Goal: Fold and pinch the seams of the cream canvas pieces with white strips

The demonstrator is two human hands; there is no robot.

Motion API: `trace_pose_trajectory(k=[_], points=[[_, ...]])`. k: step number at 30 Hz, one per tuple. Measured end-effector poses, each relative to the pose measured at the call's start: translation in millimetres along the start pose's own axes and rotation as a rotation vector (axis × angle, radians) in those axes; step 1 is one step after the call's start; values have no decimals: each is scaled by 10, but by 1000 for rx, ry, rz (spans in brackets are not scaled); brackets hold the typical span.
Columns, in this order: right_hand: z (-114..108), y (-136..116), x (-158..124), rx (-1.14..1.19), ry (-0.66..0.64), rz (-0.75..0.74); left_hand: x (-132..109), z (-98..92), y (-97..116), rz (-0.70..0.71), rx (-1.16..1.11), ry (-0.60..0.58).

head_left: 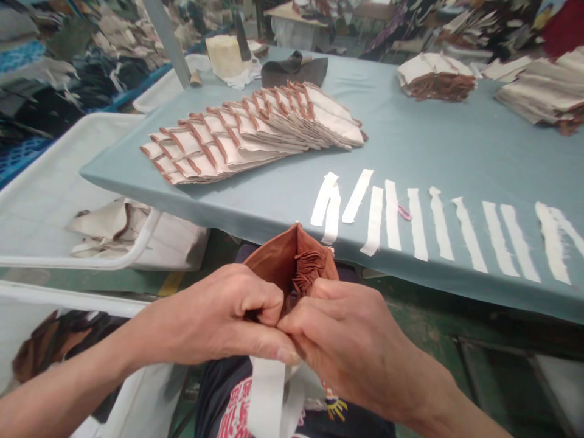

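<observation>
Left hand and right hand clenched at brown cloth, grip hidden; white strip hung below. Likely tying; next needed tension.

Pouch before the table; strips along its near edge, rightward; pile behind them, leftward; bundles far right; tubs off its left side.

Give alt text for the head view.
The left hand and right hand meet, gripping a brown piece with folds inside; a white strip hangs below. Beyond, a blue-covered table bears more white strips and a fanned stack of brown-edged cream pieces; white bins stand at left.
</observation>
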State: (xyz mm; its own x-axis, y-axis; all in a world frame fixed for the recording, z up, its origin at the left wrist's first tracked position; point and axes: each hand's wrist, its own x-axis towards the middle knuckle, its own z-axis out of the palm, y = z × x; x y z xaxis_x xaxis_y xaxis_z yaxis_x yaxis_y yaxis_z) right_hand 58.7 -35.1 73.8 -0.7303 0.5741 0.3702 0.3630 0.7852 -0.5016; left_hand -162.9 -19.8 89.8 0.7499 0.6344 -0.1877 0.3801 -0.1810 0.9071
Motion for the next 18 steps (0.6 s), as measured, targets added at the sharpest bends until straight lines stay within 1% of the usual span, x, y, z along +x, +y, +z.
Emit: trace_pose_trajectory(k=[2, 4, 6, 8, 11, 13, 15, 18], points=[[10, 23, -15, 60, -26, 17, -31, 72, 31, 55, 118, 48], [34, 93, -30, 189, -53, 54, -72, 153, 24, 109, 171, 84], [72, 205, -42, 302, -53, 86, -119, 205, -19, 119, 186, 112], [123, 343, -51, 345, -18, 99, -168, 204, -72, 112, 223, 157], [200, 533, -65, 335, 18, 108, -238, 117, -108, 161, 302, 224], [230, 607, -80, 326, 25, 117, -290, 31, -111, 203, 363, 275], [220, 624, -94, 331, 52, 105, -348, -61, -138, 237, 418, 332], [104, 560, -80, 378, 93, 92, -416, -199, -263, 214, 477, 388]])
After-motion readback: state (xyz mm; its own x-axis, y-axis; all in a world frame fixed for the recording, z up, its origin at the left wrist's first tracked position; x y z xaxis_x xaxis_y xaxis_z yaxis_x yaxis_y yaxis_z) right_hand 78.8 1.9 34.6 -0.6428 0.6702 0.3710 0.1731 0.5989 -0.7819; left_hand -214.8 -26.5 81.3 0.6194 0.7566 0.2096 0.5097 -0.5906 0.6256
